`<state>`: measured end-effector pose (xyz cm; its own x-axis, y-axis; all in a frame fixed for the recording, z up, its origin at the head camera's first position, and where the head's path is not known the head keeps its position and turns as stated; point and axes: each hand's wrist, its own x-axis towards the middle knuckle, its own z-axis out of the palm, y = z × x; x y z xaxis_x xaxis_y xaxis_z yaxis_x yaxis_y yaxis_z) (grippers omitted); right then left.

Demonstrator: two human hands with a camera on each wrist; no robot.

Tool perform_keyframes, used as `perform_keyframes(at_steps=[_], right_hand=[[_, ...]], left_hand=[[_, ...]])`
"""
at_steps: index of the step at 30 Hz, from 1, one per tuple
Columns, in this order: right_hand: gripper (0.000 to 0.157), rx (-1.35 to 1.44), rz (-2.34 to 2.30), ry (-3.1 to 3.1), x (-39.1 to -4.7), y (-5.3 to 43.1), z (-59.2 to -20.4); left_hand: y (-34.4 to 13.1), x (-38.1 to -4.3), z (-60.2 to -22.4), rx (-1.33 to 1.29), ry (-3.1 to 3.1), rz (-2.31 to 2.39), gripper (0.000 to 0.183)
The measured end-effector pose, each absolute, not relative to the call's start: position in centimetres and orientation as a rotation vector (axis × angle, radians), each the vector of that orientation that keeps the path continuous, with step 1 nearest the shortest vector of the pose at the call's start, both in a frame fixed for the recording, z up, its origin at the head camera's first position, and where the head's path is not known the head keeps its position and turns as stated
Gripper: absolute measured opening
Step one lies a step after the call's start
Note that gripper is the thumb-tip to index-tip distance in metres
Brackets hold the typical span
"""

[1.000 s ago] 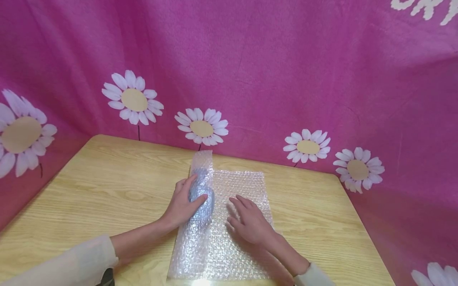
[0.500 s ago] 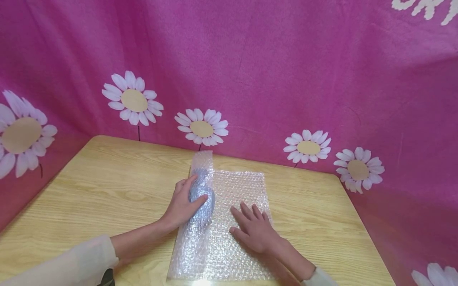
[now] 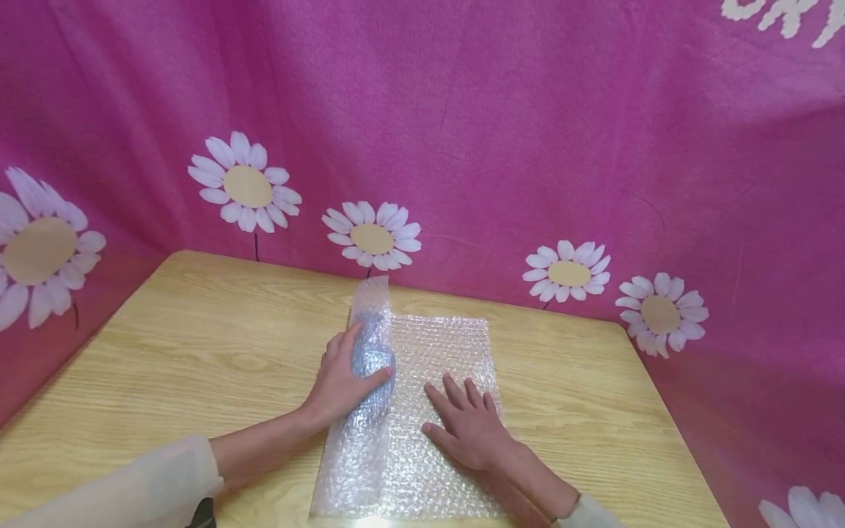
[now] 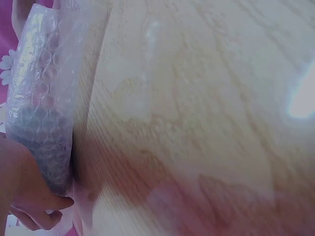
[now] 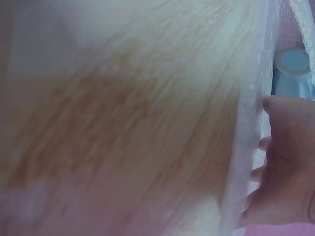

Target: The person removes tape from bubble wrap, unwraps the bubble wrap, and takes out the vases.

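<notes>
A sheet of bubble wrap (image 3: 436,352) lies on the wooden table, its left part folded over a light blue object. In the right wrist view this blue object (image 5: 290,86) shows a round, ringed end inside the fold; its exact kind is hidden by the wrap. My left hand (image 3: 339,385) grips the covered object from the left, thumb across the top and fingers along its far side. On the flat, single-layer part of the sheet rests my right hand (image 3: 472,429), palm down with fingers spread, to the right of the fold. The left wrist view shows the folded bubble wrap (image 4: 44,88) close beside the fingers.
Light wood-grain table (image 3: 218,345) extends on both sides of the sheet. A magenta cloth (image 3: 462,132) printed with white daisies hangs behind and at the sides of the table. Light reflects off the table's front edge.
My right hand has moved slightly toward me and spread its fingers flat on the bubble wrap. My left hand's thumb has slid a little further right and nearer over the wrapped object.
</notes>
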<state>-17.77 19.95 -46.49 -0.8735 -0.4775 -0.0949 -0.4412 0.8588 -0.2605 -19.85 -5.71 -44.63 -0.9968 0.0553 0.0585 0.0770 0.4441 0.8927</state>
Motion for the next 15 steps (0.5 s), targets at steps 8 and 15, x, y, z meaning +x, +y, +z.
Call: perform_keyframes(at_steps=[8,15], right_hand=[[0.065,-0.709,-0.350,2.876,-17.77,19.93,-46.46],[0.064,-0.703,-0.358,2.861,-17.83,19.92,-46.18]], left_hand=[[-5.74,-19.94,-44.81,-0.136,-2.632,-1.676,0.092],[-6.22,-20.19,-45.21,-0.145,-2.535,-1.778,0.090]])
